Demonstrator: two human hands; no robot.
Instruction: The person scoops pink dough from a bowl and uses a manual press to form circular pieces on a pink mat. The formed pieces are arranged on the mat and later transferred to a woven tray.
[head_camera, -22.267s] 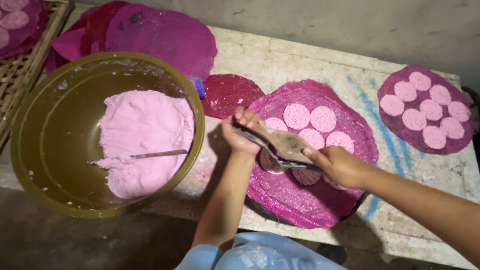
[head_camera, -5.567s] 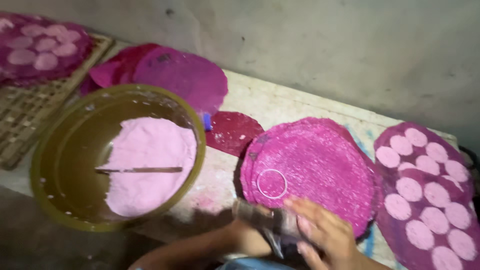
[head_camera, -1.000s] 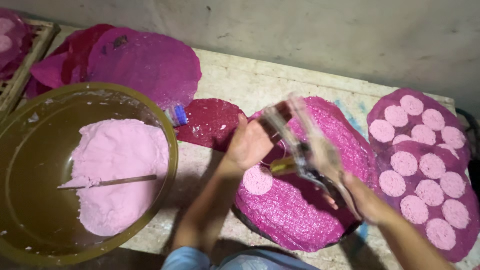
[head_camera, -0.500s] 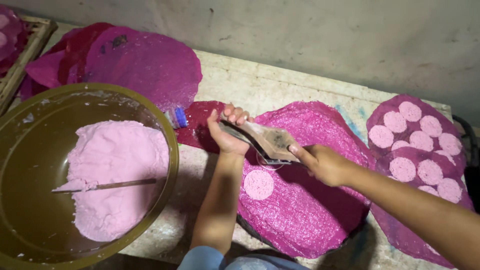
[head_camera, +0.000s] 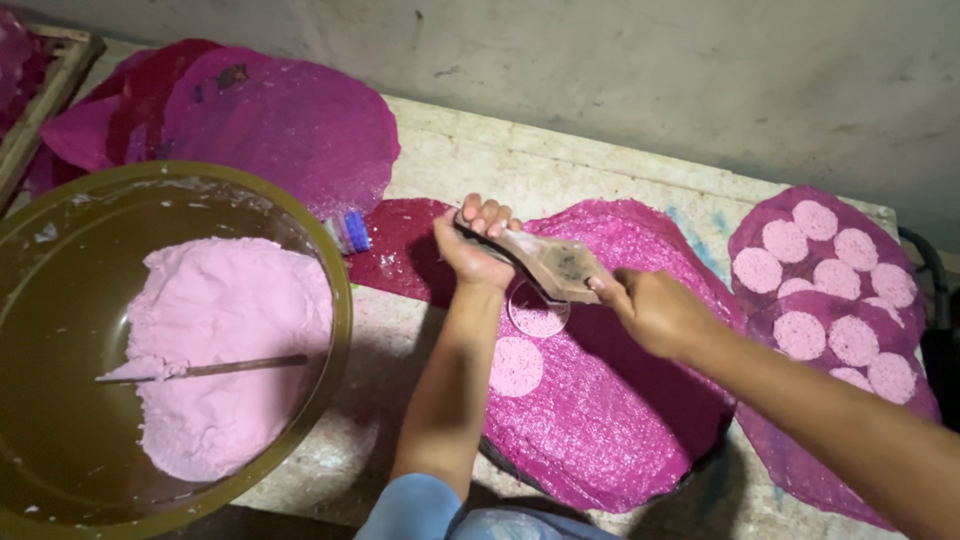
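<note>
My left hand (head_camera: 472, 247) grips the far end of a flat wooden scraper (head_camera: 553, 264), and my right hand (head_camera: 650, 308) holds its near end. The scraper lies across a round ring mould (head_camera: 538, 310) filled with pink dough, on a bright magenta round mat (head_camera: 610, 360). One flat pink dough disc (head_camera: 516, 366) rests on the mat just below the mould. A big olive bowl (head_camera: 330, 290) at the left holds pink dough (head_camera: 225, 340) with a stick (head_camera: 205, 370) lying in it.
Two magenta mats (head_camera: 830, 300) at the right carry several pink discs. A dark red mat (head_camera: 400, 245) lies under my left wrist, with more magenta mats (head_camera: 280, 125) at the back left. A small blue-capped item (head_camera: 350, 232) sits by the bowl. A grey wall runs behind the stone table (head_camera: 560, 170).
A second portion of dough now sits in the ring mould above the first disc. Both hands and the scraper shifted slightly down over it.
</note>
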